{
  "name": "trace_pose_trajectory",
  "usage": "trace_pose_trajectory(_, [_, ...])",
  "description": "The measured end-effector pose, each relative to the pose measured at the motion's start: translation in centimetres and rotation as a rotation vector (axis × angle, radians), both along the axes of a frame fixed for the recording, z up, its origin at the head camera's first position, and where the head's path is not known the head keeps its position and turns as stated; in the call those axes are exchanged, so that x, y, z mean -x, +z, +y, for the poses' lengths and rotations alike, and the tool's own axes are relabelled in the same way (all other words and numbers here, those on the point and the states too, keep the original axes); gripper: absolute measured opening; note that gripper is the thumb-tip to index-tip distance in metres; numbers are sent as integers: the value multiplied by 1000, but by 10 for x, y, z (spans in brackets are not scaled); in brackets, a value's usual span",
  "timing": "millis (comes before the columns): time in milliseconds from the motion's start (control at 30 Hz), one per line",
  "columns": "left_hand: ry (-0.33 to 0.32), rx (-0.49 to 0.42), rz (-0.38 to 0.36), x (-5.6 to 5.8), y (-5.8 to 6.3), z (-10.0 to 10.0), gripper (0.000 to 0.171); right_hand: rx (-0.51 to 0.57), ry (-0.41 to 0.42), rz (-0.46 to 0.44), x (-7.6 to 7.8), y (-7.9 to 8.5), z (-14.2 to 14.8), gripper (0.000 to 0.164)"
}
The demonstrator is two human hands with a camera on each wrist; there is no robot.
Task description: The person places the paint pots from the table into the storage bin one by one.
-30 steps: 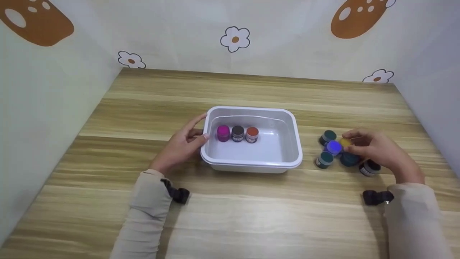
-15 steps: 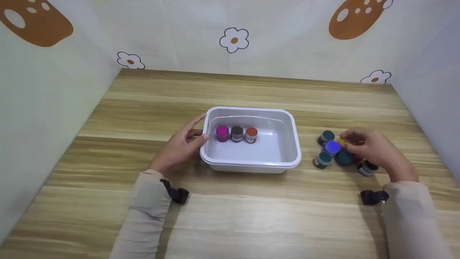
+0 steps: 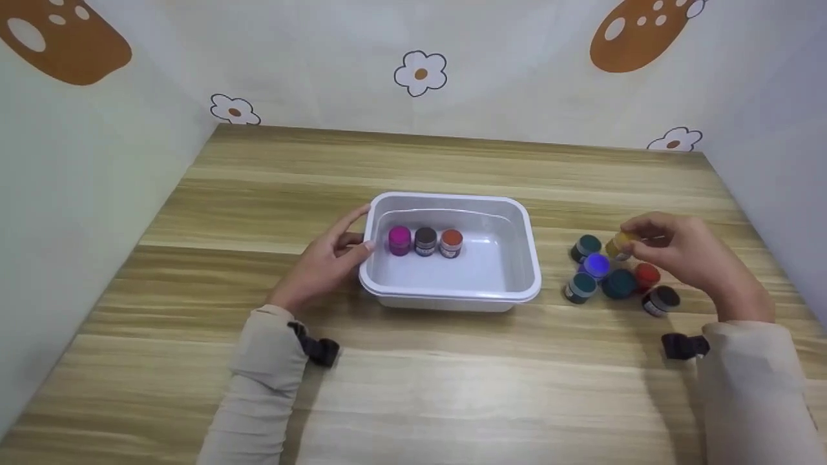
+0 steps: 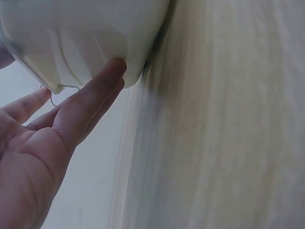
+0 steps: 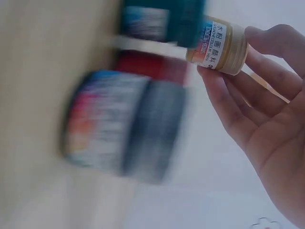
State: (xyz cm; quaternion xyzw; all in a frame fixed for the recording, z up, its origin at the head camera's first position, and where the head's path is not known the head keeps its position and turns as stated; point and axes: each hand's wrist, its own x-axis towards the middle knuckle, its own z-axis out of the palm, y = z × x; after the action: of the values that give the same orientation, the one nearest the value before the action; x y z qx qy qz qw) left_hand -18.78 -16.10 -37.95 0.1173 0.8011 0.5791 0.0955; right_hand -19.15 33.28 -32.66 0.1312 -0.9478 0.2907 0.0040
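A white plastic tub point(image 3: 452, 296) stands mid-table with magenta point(image 3: 399, 241), dark brown point(image 3: 425, 241) and orange point(image 3: 451, 243) paint jars in a row inside. My left hand point(image 3: 326, 261) holds its left side, thumb at the rim and fingers along the outer wall; the left wrist view shows extended fingers point(image 4: 95, 90) against that wall. My right hand point(image 3: 678, 245) pinches a yellow gouache jar point(image 5: 217, 46) by its lid between thumb and fingertips. Close by it are a blue-lidded jar point(image 3: 596, 265), a red jar point(image 3: 647, 276) and a black-lidded jar point(image 3: 661, 300).
Several dark green jars also stand in the group, one at the back point(image 3: 586, 248), one in front point(image 3: 581, 287) and one point(image 3: 619, 283) beside the red jar. The wood-grain table point(image 3: 413, 387) meets patterned walls point(image 3: 323, 71) at its back and sides.
My right hand has drawn the yellow jar a little back and away from the others, uncovering the red jar. My left hand stays at the tub.
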Motion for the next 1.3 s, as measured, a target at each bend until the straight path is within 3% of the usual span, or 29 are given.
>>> trace_pose_trajectory(333, [6, 15, 18, 1, -3, -3, 67, 30, 77, 79, 11, 35, -56, 25])
trace_pose_trajectory(533, [4, 2, 23, 0, -3, -2, 66, 66, 196, 136, 21, 43, -95, 26])
trace_pose_trajectory(667, [7, -14, 14, 0, -3, -2, 65, 88, 282, 116, 31, 39, -117, 26])
trace_pose_trajectory(933, [8, -7, -1, 0, -1, -1, 67, 30, 343, -9, 47, 22, -149, 21])
trace_pose_trajectory(1300, [12, 12, -6, 0, 1, 0, 67, -120, 387, 10, 55, 7, -173, 22])
